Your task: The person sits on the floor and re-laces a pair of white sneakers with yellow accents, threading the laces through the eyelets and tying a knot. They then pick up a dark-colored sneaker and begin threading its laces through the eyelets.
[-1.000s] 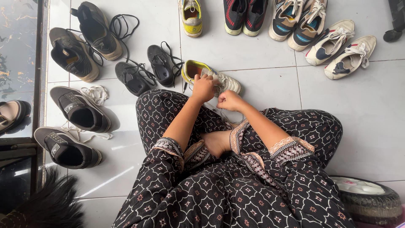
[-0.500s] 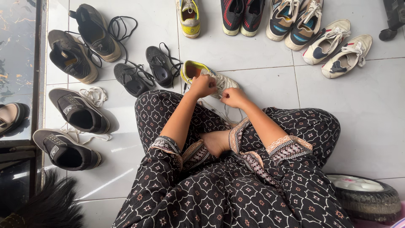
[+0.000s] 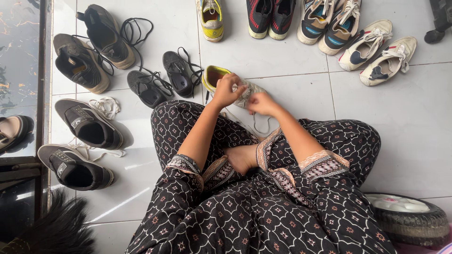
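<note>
A white sneaker with a yellow heel [image 3: 214,75] lies on the tiled floor just beyond my crossed legs. My left hand [image 3: 227,90] rests on top of the sneaker and grips it near its laces. Close beside it, my right hand [image 3: 262,103] pinches a white shoelace [image 3: 256,124], whose loose end trails down toward my knee. Both hands cover most of the sneaker's upper.
Two black insoles with black laces [image 3: 162,79] lie left of the sneaker. Several dark shoes [image 3: 87,123] sit along the left by a glass door frame [image 3: 44,94]. More sneaker pairs [image 3: 376,51] line the far side. A small wheel [image 3: 409,221] lies at bottom right.
My left hand has slid further onto the sneaker's top. The right hand moved up and in toward the shoe, carrying the lace with it.
</note>
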